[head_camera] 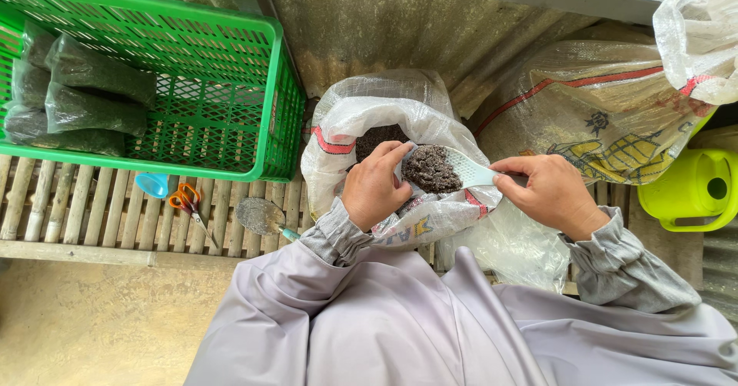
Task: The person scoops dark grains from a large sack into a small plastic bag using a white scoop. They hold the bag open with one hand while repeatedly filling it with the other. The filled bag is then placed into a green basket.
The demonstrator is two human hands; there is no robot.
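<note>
Sitting over an open white woven sack [361, 113] of dark soil [378, 136], a person in grey sleeves works with both hands just above the sack's mouth, likely so that anything spilled drops back in. The right hand [550, 194] is closed around the handle of a pale plastic scoop [467, 172], held level, probably to keep its heaped dark soil from sliding off. The left hand [375, 186] is loosely curled, fingers bent against the near side of the heap as if steadying or pressing it; it grips nothing that can be seen. Far left stands a green plastic crate [231, 94] holding filled clear bags [81, 86]. On the bamboo slats to the left lie orange-handled scissors [188, 201], a blue funnel [152, 184] and a small trowel [261, 217]. A lime-green watering can [692, 190] sits at right.
</note>
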